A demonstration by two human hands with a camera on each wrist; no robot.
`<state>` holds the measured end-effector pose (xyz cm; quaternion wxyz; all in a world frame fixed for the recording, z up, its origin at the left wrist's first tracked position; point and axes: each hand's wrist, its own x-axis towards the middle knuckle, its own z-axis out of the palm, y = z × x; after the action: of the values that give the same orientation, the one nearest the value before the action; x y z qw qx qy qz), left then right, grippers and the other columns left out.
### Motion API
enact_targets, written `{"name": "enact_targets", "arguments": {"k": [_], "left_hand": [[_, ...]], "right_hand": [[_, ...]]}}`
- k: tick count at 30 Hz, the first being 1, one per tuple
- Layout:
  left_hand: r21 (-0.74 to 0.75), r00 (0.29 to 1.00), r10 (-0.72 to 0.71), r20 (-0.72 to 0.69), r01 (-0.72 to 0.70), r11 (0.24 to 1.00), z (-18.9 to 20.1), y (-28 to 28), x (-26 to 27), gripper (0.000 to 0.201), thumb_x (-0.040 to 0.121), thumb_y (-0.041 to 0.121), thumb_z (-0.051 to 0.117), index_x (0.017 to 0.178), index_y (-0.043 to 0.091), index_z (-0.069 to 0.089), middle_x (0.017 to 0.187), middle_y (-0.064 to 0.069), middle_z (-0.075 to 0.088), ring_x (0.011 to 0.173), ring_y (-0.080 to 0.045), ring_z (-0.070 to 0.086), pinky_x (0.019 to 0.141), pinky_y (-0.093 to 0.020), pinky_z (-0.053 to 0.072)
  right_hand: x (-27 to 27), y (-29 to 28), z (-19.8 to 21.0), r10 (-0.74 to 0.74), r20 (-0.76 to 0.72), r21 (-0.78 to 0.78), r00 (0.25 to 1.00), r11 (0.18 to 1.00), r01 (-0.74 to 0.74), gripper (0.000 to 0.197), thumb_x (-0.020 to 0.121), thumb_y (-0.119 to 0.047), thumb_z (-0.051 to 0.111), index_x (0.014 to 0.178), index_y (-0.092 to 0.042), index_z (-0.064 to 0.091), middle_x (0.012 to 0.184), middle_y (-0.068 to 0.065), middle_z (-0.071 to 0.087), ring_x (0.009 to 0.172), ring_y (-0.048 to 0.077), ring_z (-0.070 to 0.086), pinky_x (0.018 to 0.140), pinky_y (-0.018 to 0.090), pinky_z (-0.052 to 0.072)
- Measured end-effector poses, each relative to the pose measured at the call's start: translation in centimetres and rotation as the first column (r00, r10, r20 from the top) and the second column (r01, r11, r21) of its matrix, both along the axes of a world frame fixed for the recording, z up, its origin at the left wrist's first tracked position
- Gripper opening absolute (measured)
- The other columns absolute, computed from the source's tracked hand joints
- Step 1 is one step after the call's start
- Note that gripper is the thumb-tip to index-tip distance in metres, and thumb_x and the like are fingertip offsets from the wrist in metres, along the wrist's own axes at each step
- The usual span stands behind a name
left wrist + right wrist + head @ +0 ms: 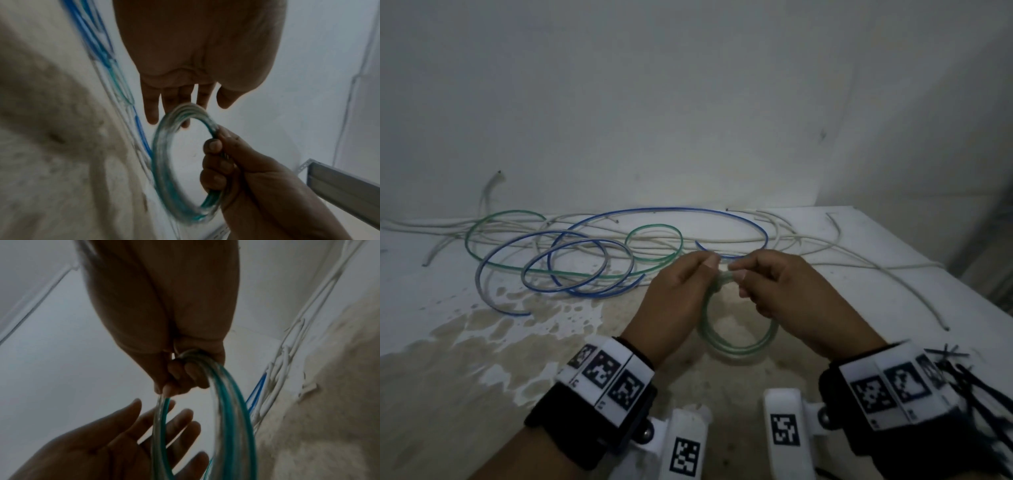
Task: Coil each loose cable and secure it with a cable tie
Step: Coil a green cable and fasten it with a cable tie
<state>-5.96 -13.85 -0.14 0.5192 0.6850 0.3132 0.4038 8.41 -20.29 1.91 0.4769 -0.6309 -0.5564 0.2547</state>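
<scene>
Wristbands (606, 377): sitting nearest, carrying black-and-white markers.
Table (465, 359): stained, bearing everything.
Loose cables (571, 253): sprawling across the far left, blue, green and white.
Green coil (738, 337): hanging between both hands, near centre.
Right hand (787, 294): curling its fingers round the coil's top (185, 369).
Left hand (678, 298): fingers spreading straight, touching the coil (185, 113).
Black cable ties (976, 387): lying near right.
</scene>
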Motion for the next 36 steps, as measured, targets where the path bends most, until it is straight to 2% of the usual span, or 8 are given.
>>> {"name": "enact_targets", "arguments": {"k": [5,9,14,22,24,28,33,36], "left_hand": [[-0.128,0.989,-0.13,0.064,0.137,0.982,0.9,-1.7,2.7,0.021,0.099,0.016,0.044,0.096,0.012,0.064,0.062,0.0,0.049,0.042,-0.008,0.037,0.043,-0.02,0.032],[-0.269,0.973,-0.182,0.144,0.216,0.939,1.3,-3.7,4.9,0.019,0.097,0.014,0.047,0.082,0.013,0.06,0.063,-0.002,0.047,0.041,-0.007,0.033,0.042,-0.02,0.027],[-0.164,0.966,-0.256,0.012,0.255,0.953,0.3,-5.3,6.0,0.014,0.093,0.014,0.056,0.083,0.009,0.064,0.075,-0.009,0.065,0.055,-0.014,0.054,0.054,-0.028,0.05],[-0.172,0.978,-0.206,0.043,0.21,0.962,-1.6,-6.5,6.7,0.019,0.092,0.016,0.057,0.085,0.017,0.074,0.054,0.009,0.053,0.046,-0.006,0.044,0.045,-0.021,0.035],[-0.219,0.986,-0.153,0.065,0.164,0.962,-2.2,-6.1,6.7,0.018,0.092,0.014,0.058,0.084,0.016,0.074,0.052,0.009,0.051,0.044,-0.008,0.043,0.044,-0.021,0.033],[-0.321,0.988,-0.073,0.136,0.114,0.94,-3.0,-5.2,6.3,0.016,0.093,0.01,0.055,0.087,0.011,0.071,0.052,0.003,0.045,0.04,-0.008,0.036,0.039,-0.016,0.03],[-0.403,0.973,-0.032,0.229,0.125,0.907,-2.9,-4.4,6.1,0.015,0.095,0.008,0.051,0.098,0.005,0.065,0.058,-0.001,0.039,0.04,-0.006,0.03,0.037,-0.014,0.028],[-0.419,0.969,-0.029,0.245,0.133,0.898,-2.7,-4.5,6.1,0.016,0.095,0.006,0.05,0.1,0.009,0.065,0.059,-0.002,0.038,0.039,-0.006,0.029,0.035,-0.014,0.027]], "right_hand": [[0.6,-2.1,0.3,-0.114,-0.007,0.01,0.993,0.993,0.114,0.003,0.09,-0.021,0.057,0.09,-0.021,0.06,0.071,-0.004,0.067,0.055,0.001,0.053,0.061,0.029,0.041],[2.2,-4.9,0.6,-0.234,-0.011,0.011,0.972,0.972,0.234,0.007,0.089,-0.017,0.057,0.084,-0.02,0.061,0.068,-0.004,0.063,0.054,-0.001,0.053,0.06,0.025,0.04],[3.6,-7.5,0.5,-0.236,0.121,-0.061,0.964,0.968,0.245,0.013,0.087,-0.021,0.062,0.075,-0.019,0.061,0.057,-0.01,0.06,0.049,-0.001,0.051,0.057,0.022,0.039],[3.7,-9.3,0.1,-0.287,0.016,-0.106,0.958,0.952,0.288,0.009,0.085,-0.028,0.066,0.085,-0.019,0.064,0.068,0.002,0.069,0.059,0.014,0.065,0.063,0.032,0.055],[4.8,-10.1,0.3,-0.371,0.14,-0.1,0.918,0.917,0.385,0.013,0.085,-0.037,0.064,0.09,-0.025,0.065,0.077,-0.002,0.07,0.07,0.014,0.067,0.069,0.03,0.056],[8.1,-13.5,2.4,-0.422,0.453,-0.15,0.785,0.832,0.534,0.011,0.089,-0.03,0.061,0.083,-0.025,0.069,0.087,-0.012,0.067,0.074,-0.005,0.056,0.06,0.003,0.037],[10.6,-16.0,2.3,-0.317,0.603,-0.42,0.732,0.654,0.629,0.011,0.083,-0.022,0.068,0.076,-0.017,0.075,0.069,-0.007,0.066,0.068,0.005,0.059,0.055,0.016,0.042],[10.0,-15.9,1.4,-0.23,0.601,-0.504,0.765,0.635,0.586,0.01,0.079,-0.027,0.073,0.077,-0.017,0.075,0.069,-0.008,0.065,0.066,0.004,0.057,0.054,0.016,0.041]]}}
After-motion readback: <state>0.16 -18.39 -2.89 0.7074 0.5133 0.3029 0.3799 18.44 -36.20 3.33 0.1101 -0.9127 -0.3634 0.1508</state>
